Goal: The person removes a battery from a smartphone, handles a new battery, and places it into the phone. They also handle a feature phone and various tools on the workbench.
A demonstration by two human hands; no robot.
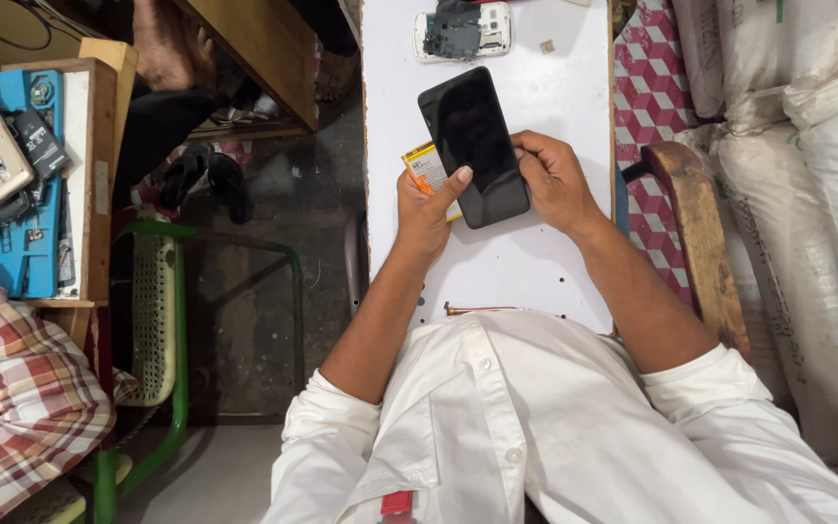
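A black smartphone (472,144) with a dark screen is held face up over the white table (560,87). My left hand (426,209) grips its left edge, thumb on the glass, and also holds a flat white and orange battery (426,167) under the phone. My right hand (552,180) clasps the phone's right edge near its lower end. Both forearms reach out from white shirt sleeves.
A dismantled white phone (462,30) lies at the table's far end. A wooden box (26,175) of phone parts sits at left, with a green chair (162,320) and sandals (208,180) on the floor. White sacks (817,223) and a wooden armrest (698,233) stand at right.
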